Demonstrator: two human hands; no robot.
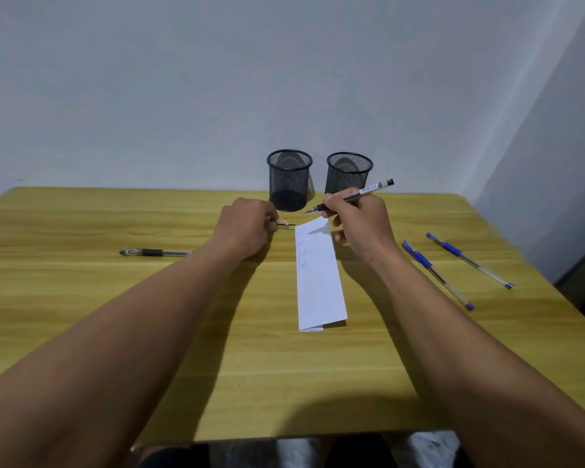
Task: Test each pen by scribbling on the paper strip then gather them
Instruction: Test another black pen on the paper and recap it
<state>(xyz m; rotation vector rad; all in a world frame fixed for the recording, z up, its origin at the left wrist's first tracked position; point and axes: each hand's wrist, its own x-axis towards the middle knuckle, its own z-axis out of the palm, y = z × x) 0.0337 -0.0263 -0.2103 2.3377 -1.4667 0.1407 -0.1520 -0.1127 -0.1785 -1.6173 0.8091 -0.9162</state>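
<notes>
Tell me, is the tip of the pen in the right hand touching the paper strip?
Apart. In the head view, bare table shows between the tip of the pen and the far edge of the paper strip.

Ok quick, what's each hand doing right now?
Left hand: pinches a small clear piece, probably a pen cap.
Right hand: holds an uncapped gel pen in a writing grip.

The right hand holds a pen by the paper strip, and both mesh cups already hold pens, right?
No: the head view shows the left mesh cup and right mesh cup empty. The right hand does hold a pen by the paper strip.
</notes>
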